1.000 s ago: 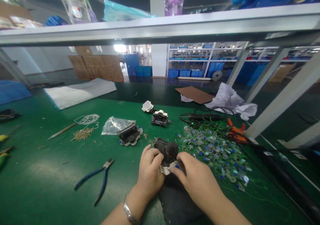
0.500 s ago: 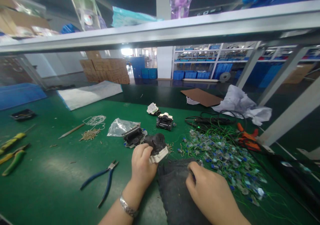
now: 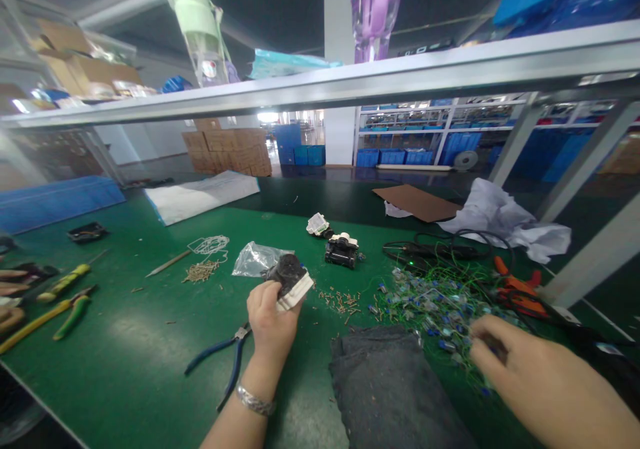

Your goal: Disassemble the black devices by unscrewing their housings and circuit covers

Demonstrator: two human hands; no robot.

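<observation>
Landmark: grey cloth (image 3: 390, 382), lying flat on the green bench (image 3: 125, 342) at the near edge.

- Left of the cloth: blue-handled pliers (image 3: 225, 362) on the bench, jaws pointing up and right toward the left wrist. Nothing touches them.
- Left hand (image 3: 270, 322), up and left of the cloth and raised off the bench, forearm coming up from the near edge, bracelet at the wrist. Fingers are wrapped tight around a black part (image 3: 289, 272) with a white base plate. The part sits at the top of the fist, above the fingertips. Its black round body points up and away, and the plate's long edge runs on a diagonal, low on the left and high on the right. The grip looks firm, with the thumb side toward the camera.
- Just beyond the cloth's far edge: loose brass pins (image 3: 343, 299), apart from both hands.
- Right of the cloth's far corner: pile of small blue-and-clear pieces (image 3: 430, 299) tangled in green wire.
- Right hand (image 3: 530, 376), right of the cloth, palm down and low, forearm entering from the lower right corner. Its curled fingertips meet the near right edge of the pile. This hand is much the nearer to the pile; the left is well apart from it. The fingertips are blurred, so I cannot tell whether they pinch a piece.
</observation>
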